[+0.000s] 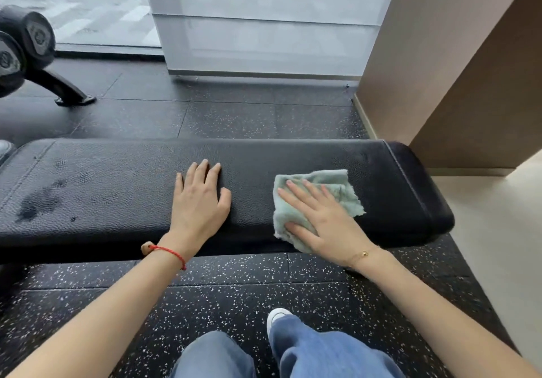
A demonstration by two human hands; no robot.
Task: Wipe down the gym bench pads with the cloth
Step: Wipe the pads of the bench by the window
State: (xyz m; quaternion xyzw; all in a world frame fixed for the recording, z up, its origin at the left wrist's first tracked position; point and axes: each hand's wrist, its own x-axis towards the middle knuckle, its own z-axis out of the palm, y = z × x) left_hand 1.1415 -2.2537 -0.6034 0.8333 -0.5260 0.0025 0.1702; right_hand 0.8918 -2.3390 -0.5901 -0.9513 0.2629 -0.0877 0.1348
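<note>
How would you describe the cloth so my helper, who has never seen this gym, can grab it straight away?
Find the long black bench pad lying across the speckled rubber floor. Near its right end, the right hand presses flat on the cloth. It is a small, pale green, crumpled rag with frayed edges, the only light, soft thing on the dark pad.

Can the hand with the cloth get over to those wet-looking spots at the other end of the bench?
Probably not yet: the left hand lies flat on the bench pad between the cloth under the right hand and the dark spots.
</note>
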